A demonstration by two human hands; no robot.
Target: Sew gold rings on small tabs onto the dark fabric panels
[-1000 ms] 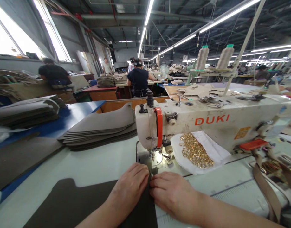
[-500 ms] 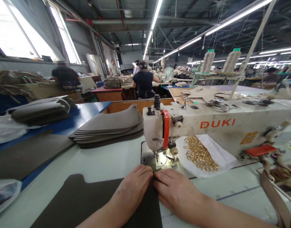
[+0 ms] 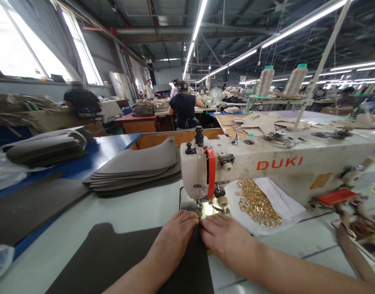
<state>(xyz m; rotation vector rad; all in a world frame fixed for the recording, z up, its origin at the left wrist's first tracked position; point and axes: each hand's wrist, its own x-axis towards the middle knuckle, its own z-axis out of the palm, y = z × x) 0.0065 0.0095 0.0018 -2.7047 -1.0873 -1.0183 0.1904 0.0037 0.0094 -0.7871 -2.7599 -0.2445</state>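
A dark grey sheet panel point(image 3: 126, 257) lies flat on the pale table in front of the sewing machine point(image 3: 245, 159). My left hand point(image 3: 175, 241) has its fingers closed on the panel's far corner, close to the presser foot. Beside it, my right hand point(image 3: 226, 239) pinches the same corner from the right, fingertips almost touching the left ones. The corner reaches the lit needle plate point(image 3: 209, 209); my fingers hide most of it. Just right of the needle, gold-coloured metal rings point(image 3: 257, 202) are heaped on a white cloth point(image 3: 285, 204).
A stack of similar grey panels point(image 3: 135, 167) stands behind left, with another stack point(image 3: 46, 149) on the blue table point(image 3: 109, 149). Thread cones point(image 3: 265, 81) rise behind the machine. A strap point(image 3: 353, 253) hangs at right. A co-worker point(image 3: 184, 105) sits ahead.
Both hands have edged forward with the panel, bringing its corner nearer the presser foot. The whole view has shifted slightly.
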